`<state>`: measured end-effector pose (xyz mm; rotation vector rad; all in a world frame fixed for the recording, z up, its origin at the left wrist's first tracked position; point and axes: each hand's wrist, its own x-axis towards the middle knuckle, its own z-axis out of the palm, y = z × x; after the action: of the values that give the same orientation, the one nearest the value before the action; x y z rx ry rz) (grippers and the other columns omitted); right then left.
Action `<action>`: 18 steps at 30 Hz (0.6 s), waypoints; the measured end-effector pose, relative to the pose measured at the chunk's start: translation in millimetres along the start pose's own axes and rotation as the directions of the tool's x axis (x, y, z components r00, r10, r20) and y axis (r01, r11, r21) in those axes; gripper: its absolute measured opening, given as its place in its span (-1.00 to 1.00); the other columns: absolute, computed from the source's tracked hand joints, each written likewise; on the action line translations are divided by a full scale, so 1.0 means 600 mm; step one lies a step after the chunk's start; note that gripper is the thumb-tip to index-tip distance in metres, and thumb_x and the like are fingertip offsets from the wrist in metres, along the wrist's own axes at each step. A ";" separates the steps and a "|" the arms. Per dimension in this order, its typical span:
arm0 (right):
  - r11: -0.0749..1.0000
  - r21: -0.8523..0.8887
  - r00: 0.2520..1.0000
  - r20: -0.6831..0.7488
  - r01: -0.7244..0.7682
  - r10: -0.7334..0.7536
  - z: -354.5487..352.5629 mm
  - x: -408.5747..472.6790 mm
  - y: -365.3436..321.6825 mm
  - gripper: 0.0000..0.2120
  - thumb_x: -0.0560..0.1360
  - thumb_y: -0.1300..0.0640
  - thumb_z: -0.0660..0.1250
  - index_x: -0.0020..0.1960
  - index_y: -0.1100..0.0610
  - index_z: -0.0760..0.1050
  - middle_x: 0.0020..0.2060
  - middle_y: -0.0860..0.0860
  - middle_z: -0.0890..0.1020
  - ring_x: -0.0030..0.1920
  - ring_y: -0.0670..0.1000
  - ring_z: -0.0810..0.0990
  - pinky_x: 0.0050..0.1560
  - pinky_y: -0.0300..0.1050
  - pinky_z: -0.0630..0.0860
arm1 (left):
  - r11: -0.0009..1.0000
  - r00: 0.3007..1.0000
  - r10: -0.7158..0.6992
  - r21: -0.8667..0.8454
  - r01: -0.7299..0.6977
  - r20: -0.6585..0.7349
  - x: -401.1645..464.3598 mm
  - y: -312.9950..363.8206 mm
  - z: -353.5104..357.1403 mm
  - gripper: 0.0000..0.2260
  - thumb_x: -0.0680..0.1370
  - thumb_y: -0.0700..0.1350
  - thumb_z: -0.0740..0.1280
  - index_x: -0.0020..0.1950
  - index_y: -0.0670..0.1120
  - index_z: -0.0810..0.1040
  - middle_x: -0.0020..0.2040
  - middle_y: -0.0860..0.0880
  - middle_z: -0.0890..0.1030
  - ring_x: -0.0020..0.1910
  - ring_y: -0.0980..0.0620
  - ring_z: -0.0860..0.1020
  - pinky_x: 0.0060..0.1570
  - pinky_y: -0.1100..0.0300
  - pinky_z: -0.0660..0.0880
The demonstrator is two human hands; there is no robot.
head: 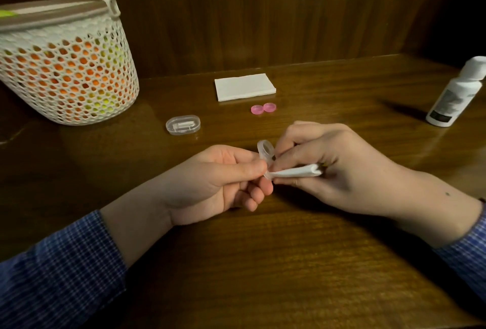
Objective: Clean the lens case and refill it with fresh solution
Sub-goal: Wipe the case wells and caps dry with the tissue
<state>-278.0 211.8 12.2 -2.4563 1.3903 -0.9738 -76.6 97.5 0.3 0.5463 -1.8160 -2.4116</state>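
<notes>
The left hand (210, 184) pinches the clear lens case (265, 156) between thumb and curled fingers, holding it just above the table (263, 263) with one open well turned up. The right hand (328, 168) pinches a folded tissue (294, 172), its tip pressed against the lower part of the case where the two hands meet. This looks like the wiping step. To do it well, the tissue's point probably needs to be worked round inside each well while the left hand keeps the small case steady, then turned to a dry face for the second well.

Beyond the hands lie two pink caps (263, 108) side by side, and just past them a flat stack of tissues (244, 87). Farther out from the right hand stands a white solution bottle (455, 94), cap on, so refilling is not yet begun. Beyond the left hand sits a small clear box (183, 124), and farther out a white mesh basket (65, 66). The table is dark polished wood, backed by a wood-panelled wall (263, 13); the light is dim and warm.
</notes>
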 end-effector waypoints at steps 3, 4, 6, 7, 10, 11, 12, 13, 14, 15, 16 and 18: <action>0.999 0.025 0.998 -0.046 -0.045 0.046 0.006 0.000 0.000 -0.86 0.52 0.17 0.48 0.06 0.15 0.73 -0.06 0.01 0.68 -0.03 -0.01 0.64 -0.02 -0.05 0.59 | 0.996 0.995 0.086 0.038 -0.084 -0.051 0.002 -0.005 0.003 -0.82 0.59 -0.12 0.33 -0.05 -0.18 0.68 -0.19 -0.08 0.65 -0.27 0.11 0.59 -0.27 0.29 0.54; 0.998 0.029 0.996 -0.062 -0.064 0.066 0.008 0.001 0.000 -0.87 0.52 0.17 0.49 0.06 0.14 0.73 -0.07 0.00 0.68 -0.04 -0.02 0.64 -0.02 -0.06 0.59 | 0.992 0.991 0.114 0.052 -0.111 -0.065 0.003 -0.005 0.004 -0.82 0.58 -0.12 0.34 -0.07 -0.17 0.69 -0.20 -0.08 0.65 -0.27 0.11 0.60 -0.27 0.29 0.54; 0.993 0.044 0.990 -0.088 -0.108 0.111 0.010 0.002 -0.003 -0.87 0.51 0.16 0.49 0.05 0.12 0.73 -0.07 -0.02 0.68 -0.04 -0.05 0.65 -0.01 -0.11 0.60 | 0.984 0.982 0.162 0.084 -0.154 -0.100 0.003 -0.007 0.006 -0.82 0.58 -0.13 0.32 -0.10 -0.15 0.69 -0.21 -0.08 0.65 -0.28 0.11 0.60 -0.27 0.29 0.55; 0.990 0.061 0.986 -0.097 -0.129 0.135 0.012 0.003 -0.005 -0.88 0.51 0.16 0.49 0.04 0.11 0.73 -0.08 -0.03 0.68 -0.04 -0.06 0.65 -0.01 -0.15 0.60 | 0.980 0.977 0.180 0.102 -0.168 -0.116 0.004 -0.008 0.006 -0.82 0.58 -0.13 0.32 -0.09 -0.16 0.69 -0.22 -0.08 0.64 -0.28 0.10 0.60 -0.28 0.29 0.55; 0.957 0.160 0.960 -0.105 -0.241 0.259 0.016 0.004 -0.011 -0.89 0.50 0.13 0.50 0.01 0.09 0.74 -0.10 -0.06 0.70 -0.05 -0.07 0.67 -0.03 -0.19 0.61 | 0.965 0.960 0.230 0.164 -0.204 -0.160 0.004 -0.012 0.007 -0.85 0.55 -0.13 0.35 -0.04 -0.17 0.68 -0.21 -0.10 0.65 -0.27 0.08 0.61 -0.27 0.27 0.55; 0.929 0.217 0.941 -0.092 -0.301 0.327 0.016 0.004 -0.012 -0.89 0.49 0.10 0.50 -0.01 0.08 0.74 -0.12 -0.06 0.71 -0.07 -0.04 0.68 -0.04 -0.14 0.62 | 0.960 0.952 0.249 0.179 -0.217 -0.178 0.005 -0.013 0.008 -0.84 0.54 -0.13 0.36 0.00 -0.19 0.68 -0.20 -0.10 0.66 -0.26 0.07 0.62 -0.26 0.26 0.56; 0.882 0.288 0.913 -0.057 -0.372 0.403 0.013 0.006 -0.011 -0.88 0.48 0.07 0.50 -0.03 0.08 0.74 -0.13 -0.03 0.73 -0.10 0.01 0.69 -0.05 -0.06 0.64 | 0.953 0.942 0.269 0.200 -0.229 -0.200 0.006 -0.014 0.008 -0.79 0.52 -0.12 0.37 0.06 -0.21 0.66 -0.19 -0.11 0.67 -0.25 0.06 0.62 -0.24 0.25 0.57; 0.811 0.381 0.878 0.001 -0.443 0.479 0.010 0.007 -0.010 -0.84 0.47 0.04 0.50 -0.04 0.11 0.74 -0.13 0.02 0.74 -0.12 0.06 0.70 -0.06 0.01 0.65 | 0.942 0.931 0.291 0.234 -0.240 -0.220 0.007 -0.015 0.008 -0.74 0.51 -0.11 0.38 0.13 -0.22 0.64 -0.16 -0.11 0.69 -0.24 0.04 0.64 -0.23 0.23 0.59; 0.707 0.491 0.835 0.083 -0.509 0.543 0.005 0.009 -0.009 -0.81 0.45 0.04 0.49 -0.04 0.15 0.73 -0.13 0.07 0.75 -0.11 0.10 0.71 -0.08 0.03 0.64 | 0.926 0.918 0.319 0.283 -0.249 -0.236 0.008 -0.015 0.009 -0.70 0.51 -0.10 0.38 0.18 -0.21 0.63 -0.14 -0.11 0.71 -0.22 0.03 0.65 -0.20 0.22 0.60; 0.570 0.601 0.790 0.180 -0.560 0.587 0.001 0.011 -0.007 -0.79 0.43 0.06 0.48 -0.04 0.18 0.73 -0.12 0.10 0.76 -0.12 0.08 0.70 -0.11 -0.02 0.62 | 0.906 0.904 0.349 0.337 -0.257 -0.248 0.009 -0.016 0.009 -0.71 0.52 -0.11 0.38 0.20 -0.20 0.62 -0.11 -0.11 0.73 -0.21 0.01 0.67 -0.19 0.20 0.62; 0.437 0.683 0.752 0.257 -0.586 0.606 -0.003 0.014 -0.007 -0.80 0.41 0.09 0.48 -0.05 0.19 0.74 -0.12 0.10 0.76 -0.14 0.01 0.69 -0.13 -0.10 0.59 | 0.885 0.890 0.376 0.384 -0.263 -0.258 0.011 -0.016 0.009 -0.74 0.54 -0.14 0.39 0.19 -0.18 0.62 -0.10 -0.11 0.73 -0.20 0.00 0.68 -0.18 0.19 0.63; 0.313 0.745 0.711 0.293 -0.589 0.639 -0.009 0.018 -0.005 -0.88 0.39 0.13 0.48 -0.12 0.12 0.76 -0.13 0.07 0.76 -0.18 -0.09 0.69 -0.16 -0.18 0.54 | 0.851 0.867 0.418 0.453 -0.267 -0.273 0.012 -0.016 0.008 -0.83 0.59 -0.22 0.38 0.17 -0.18 0.61 -0.09 -0.10 0.73 -0.19 -0.03 0.70 -0.17 0.14 0.65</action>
<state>-275.3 205.4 22.6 -1.0563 1.2926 -1.1036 -83.6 102.9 -9.6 0.5787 -2.0281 -1.5836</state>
